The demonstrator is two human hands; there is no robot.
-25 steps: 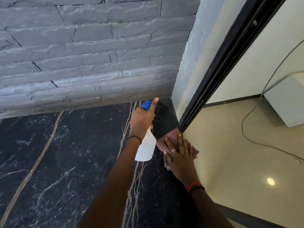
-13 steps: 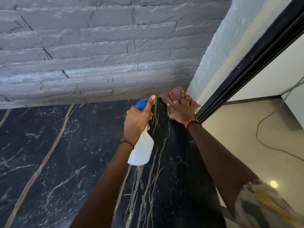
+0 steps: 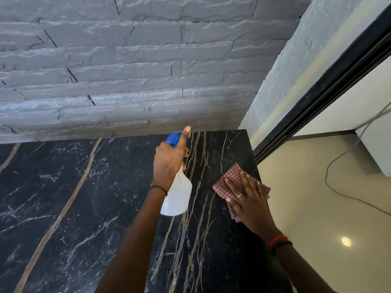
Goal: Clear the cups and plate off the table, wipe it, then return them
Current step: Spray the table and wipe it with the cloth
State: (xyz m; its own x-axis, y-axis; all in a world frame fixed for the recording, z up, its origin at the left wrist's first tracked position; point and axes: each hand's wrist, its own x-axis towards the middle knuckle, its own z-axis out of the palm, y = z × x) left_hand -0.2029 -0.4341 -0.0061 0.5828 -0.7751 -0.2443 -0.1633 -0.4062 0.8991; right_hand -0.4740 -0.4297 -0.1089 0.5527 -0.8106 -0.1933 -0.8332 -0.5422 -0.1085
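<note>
The black marble table with pale veins fills the lower left. My left hand grips a white spray bottle by its blue trigger head, thumb raised, nozzle toward the wall. My right hand lies flat, fingers spread, pressing a red-checked cloth onto the table near its right edge. No cups or plate are in view.
A grey stone-brick wall runs along the table's far edge. To the right a black door frame stands beside the table, with beige floor, a cable on it and a white cabinet.
My right hand has slid the cloth back from the table's far right corner toward me along the right edge. The left hand keeps hold of the bottle in about the same spot.
</note>
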